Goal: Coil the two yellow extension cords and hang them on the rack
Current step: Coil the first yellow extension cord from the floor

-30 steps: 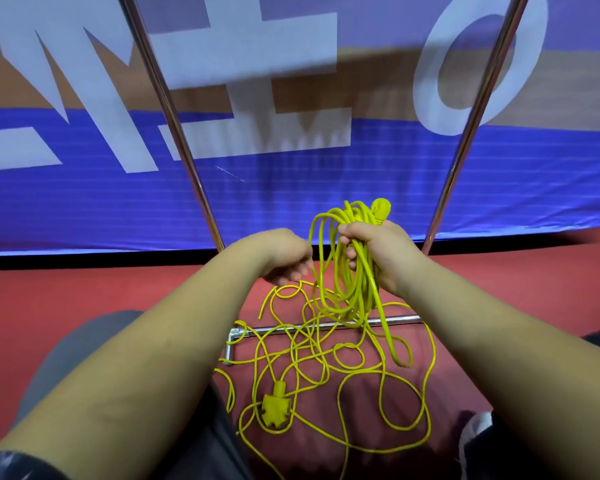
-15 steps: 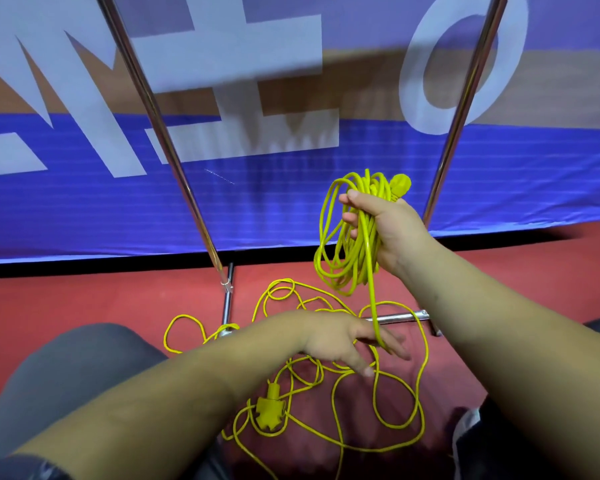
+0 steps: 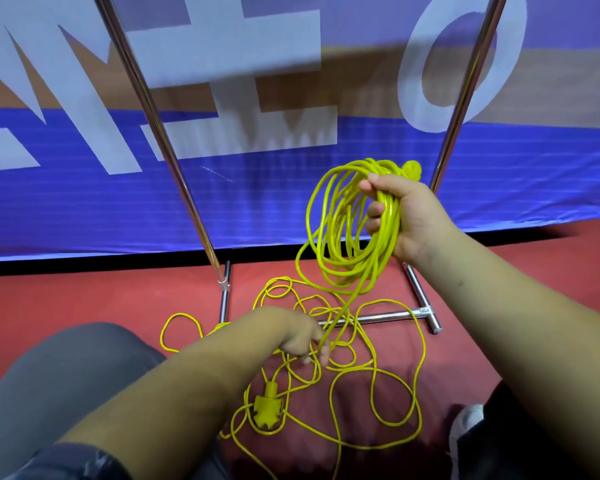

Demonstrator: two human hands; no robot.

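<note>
My right hand (image 3: 407, 216) grips a bundle of several loops of yellow extension cord (image 3: 340, 244), held up in front of the blue banner, its plug (image 3: 412, 169) poking out above my fingers. From the coil a strand runs down to my left hand (image 3: 300, 336), which pinches it low over the red floor. The rest of the cord lies there in a loose tangle (image 3: 378, 368), with a yellow multi-outlet socket end (image 3: 267, 408) near my left knee. The chrome rack (image 3: 385, 317) stands just behind the tangle.
The rack's two slanted uprights (image 3: 160, 140) rise past the top of the view; its top bar is out of sight. A blue, white and tan banner (image 3: 84, 202) closes off the back. My knees and a white shoe (image 3: 466, 424) frame the floor.
My right hand has lifted the coil a little and its loops hang wider. My left hand, which was up by the coil, dropped to the floor and now pinches a strand.
</note>
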